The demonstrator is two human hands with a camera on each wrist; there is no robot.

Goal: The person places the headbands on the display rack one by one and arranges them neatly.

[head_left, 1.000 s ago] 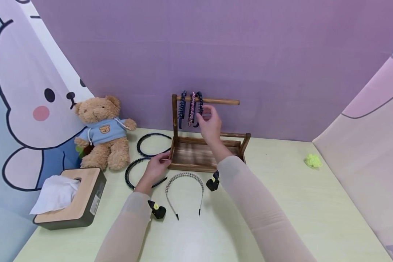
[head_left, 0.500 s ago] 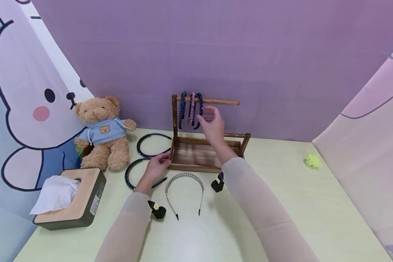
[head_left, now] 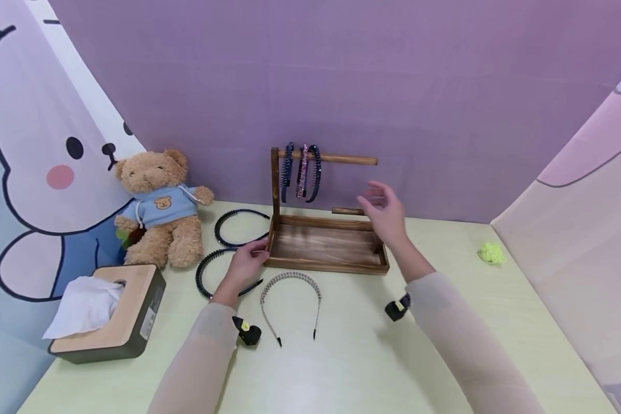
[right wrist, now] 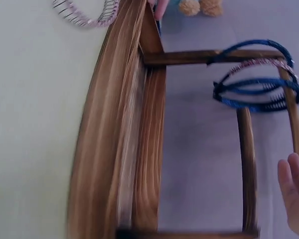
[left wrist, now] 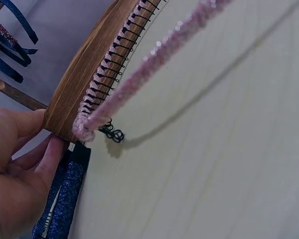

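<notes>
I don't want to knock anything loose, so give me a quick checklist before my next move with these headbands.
1. Left hand steadying the brown wooden rack: ok, thumb and fingers pinch its left end.
2. Right hand free: ok, it holds nothing.
3. Room on the long brown wooden upper bar: ok, its right part is bare.
4. Pink glittery headband hung up: ok, it hangs on that bar between dark blue headbands.
5. Pale pink coiled headband uncovered: ok, on the pale green table before the rack.
6. Nearer dark curved headband clear of the left hand: not ok, hand and wrist hide part of it.
</notes>
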